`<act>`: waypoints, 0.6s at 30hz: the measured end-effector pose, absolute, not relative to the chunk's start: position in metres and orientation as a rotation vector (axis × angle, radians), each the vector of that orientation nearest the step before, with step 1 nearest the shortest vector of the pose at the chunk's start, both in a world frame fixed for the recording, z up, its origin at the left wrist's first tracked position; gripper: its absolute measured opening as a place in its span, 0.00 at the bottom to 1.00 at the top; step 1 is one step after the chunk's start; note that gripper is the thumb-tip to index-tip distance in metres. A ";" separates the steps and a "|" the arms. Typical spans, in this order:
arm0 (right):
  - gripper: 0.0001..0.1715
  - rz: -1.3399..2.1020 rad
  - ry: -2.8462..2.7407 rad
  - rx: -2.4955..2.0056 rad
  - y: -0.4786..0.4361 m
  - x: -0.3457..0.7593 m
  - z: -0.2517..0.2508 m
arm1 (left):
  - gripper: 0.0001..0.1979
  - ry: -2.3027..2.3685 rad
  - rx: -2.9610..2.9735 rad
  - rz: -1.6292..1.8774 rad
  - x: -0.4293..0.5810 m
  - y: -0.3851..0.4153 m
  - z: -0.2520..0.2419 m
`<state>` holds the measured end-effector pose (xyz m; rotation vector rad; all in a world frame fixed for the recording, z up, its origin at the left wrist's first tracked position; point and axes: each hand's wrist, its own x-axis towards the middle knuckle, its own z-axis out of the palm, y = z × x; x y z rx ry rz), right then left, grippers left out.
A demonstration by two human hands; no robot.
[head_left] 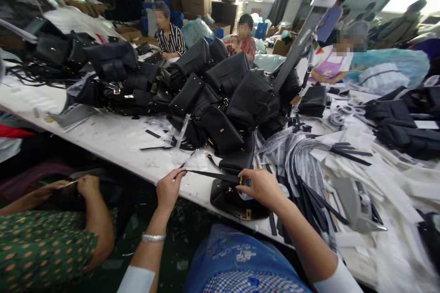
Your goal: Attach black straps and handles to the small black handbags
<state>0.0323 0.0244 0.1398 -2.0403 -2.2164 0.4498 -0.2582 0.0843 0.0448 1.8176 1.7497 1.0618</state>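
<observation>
A black strap [213, 175] is stretched almost level between my two hands above the table edge. My left hand [169, 187] pinches its left end between thumb and fingertips. At the other end my right hand [261, 185] is closed on the strap beside a small gold fitting. Below my right hand lies a black handbag [227, 201] with gold hardware, at the table's front edge. Part of this bag is hidden by my right hand. Just behind the strap, another black bag [220, 130] leans against the heap.
A large heap of black bags [237, 73] covers the table's [120, 142] middle. To the right lie bundled black strips [302, 169] in clear plastic and a grey tape dispenser [357, 203]. A co-worker in a green dotted garment [51, 247] sits at left; others work across the table.
</observation>
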 end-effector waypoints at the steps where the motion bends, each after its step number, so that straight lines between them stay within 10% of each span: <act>1: 0.14 0.496 -2.186 -2.032 0.025 0.030 0.140 | 0.08 1.788 1.751 1.079 -0.267 0.087 0.044; 10: 0.13 1.264 -1.512 -1.351 0.044 0.023 0.126 | 0.30 0.983 0.926 1.304 -0.192 0.084 0.065; 18: 0.14 1.287 -1.158 -1.238 0.045 0.026 0.127 | 0.18 0.824 1.637 0.788 -0.140 0.074 0.049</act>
